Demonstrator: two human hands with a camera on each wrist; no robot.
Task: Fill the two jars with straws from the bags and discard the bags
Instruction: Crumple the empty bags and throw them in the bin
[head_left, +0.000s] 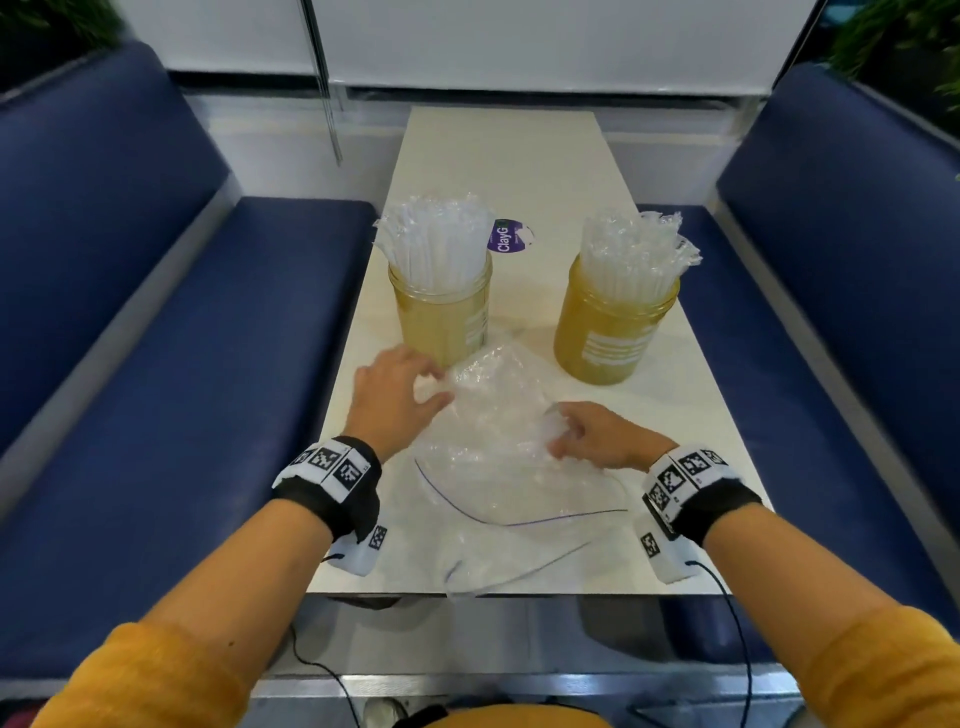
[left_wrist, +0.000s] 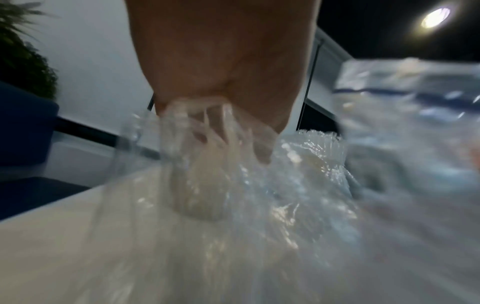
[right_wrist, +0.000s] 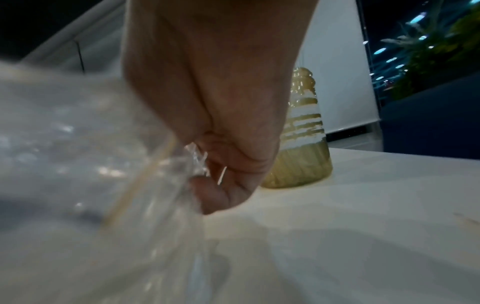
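Two amber jars stand on the white table, the left jar and the right jar, each packed with wrapped clear straws. In front of them lies a crumpled clear plastic bag with a purple zip line. My left hand grips the bag's left side, its fingers curled into the plastic. My right hand pinches the bag's right side; the plastic bunches inside its curled fingers. A second clear bag lies flat at the table's near edge.
A purple round sticker sits on the table behind the left jar. Blue bench seats flank the table on both sides. The right jar shows beyond my right hand.
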